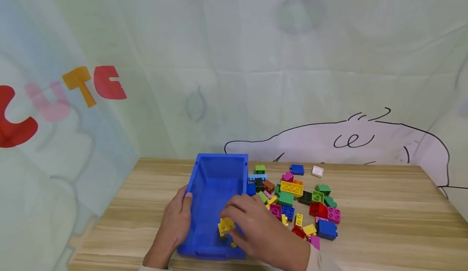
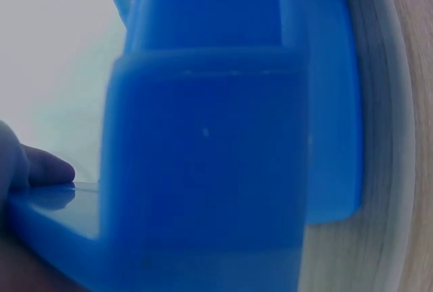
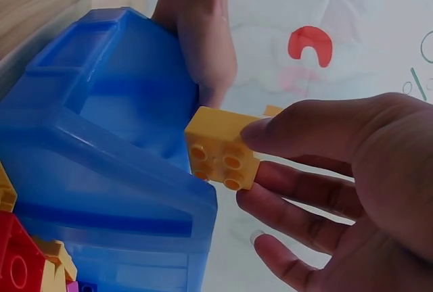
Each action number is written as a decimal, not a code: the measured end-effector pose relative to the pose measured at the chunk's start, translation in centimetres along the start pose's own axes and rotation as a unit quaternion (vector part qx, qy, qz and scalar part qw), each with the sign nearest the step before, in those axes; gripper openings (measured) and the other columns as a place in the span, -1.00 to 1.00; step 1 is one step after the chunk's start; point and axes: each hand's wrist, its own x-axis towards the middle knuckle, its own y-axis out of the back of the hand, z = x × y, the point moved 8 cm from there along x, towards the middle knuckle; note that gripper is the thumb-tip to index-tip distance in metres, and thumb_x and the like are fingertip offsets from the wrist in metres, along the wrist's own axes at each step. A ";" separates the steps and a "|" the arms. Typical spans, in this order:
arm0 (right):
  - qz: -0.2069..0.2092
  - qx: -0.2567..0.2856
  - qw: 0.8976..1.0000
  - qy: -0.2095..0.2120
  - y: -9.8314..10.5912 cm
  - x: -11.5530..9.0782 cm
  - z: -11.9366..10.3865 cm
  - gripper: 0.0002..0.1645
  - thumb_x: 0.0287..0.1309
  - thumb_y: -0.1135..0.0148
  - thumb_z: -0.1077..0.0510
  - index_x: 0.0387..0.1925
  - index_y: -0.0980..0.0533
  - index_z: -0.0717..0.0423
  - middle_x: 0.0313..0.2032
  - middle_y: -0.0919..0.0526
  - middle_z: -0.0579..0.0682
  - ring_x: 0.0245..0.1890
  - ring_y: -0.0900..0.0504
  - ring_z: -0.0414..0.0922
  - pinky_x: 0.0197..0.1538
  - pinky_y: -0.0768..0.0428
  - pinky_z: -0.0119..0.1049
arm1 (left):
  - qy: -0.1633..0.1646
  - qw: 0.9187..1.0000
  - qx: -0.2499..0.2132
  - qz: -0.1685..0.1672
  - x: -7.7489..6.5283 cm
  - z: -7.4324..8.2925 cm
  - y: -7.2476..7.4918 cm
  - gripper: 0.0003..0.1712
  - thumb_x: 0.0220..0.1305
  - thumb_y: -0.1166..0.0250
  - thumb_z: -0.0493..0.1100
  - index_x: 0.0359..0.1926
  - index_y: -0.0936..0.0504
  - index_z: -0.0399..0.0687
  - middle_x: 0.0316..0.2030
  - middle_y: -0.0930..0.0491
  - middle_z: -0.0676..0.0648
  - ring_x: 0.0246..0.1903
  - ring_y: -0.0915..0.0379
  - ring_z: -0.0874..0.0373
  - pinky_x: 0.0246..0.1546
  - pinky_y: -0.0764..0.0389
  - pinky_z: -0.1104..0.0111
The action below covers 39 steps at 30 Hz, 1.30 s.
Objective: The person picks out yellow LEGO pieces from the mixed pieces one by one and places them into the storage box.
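Note:
A blue plastic bin stands on the table with its long sides running away from me. My left hand grips its left rim, thumb over the edge. In the left wrist view the bin's wall fills most of the picture. Over the bin's near right part, my right hand pinches a yellow toy building brick between thumb and fingers. Its round studs show in the right wrist view, and another bit of yellow shows behind the thumb. A small yellow piece lies low in the bin's near right corner, partly hidden.
Loose toy bricks in many colours lie spread right of the bin, among them a large blue brick, a yellow brick and a white piece. A printed cloth hangs behind the wooden table.

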 end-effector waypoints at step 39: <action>0.170 -0.029 0.985 -0.016 8.2 -3.4 4.6 -0.60 -0.10 -0.58 0.35 -0.18 -0.65 0.02 -0.17 -0.71 -0.15 -0.10 -0.64 -0.18 -0.13 -0.75 -0.12 | 0.011 1.000 -0.005 -0.013 0.3 -0.5 -0.2 -0.45 0.61 0.23 -0.01 0.41 -0.30 -0.21 0.32 -0.40 -0.37 0.34 -0.27 -0.32 0.32 -0.28 -0.26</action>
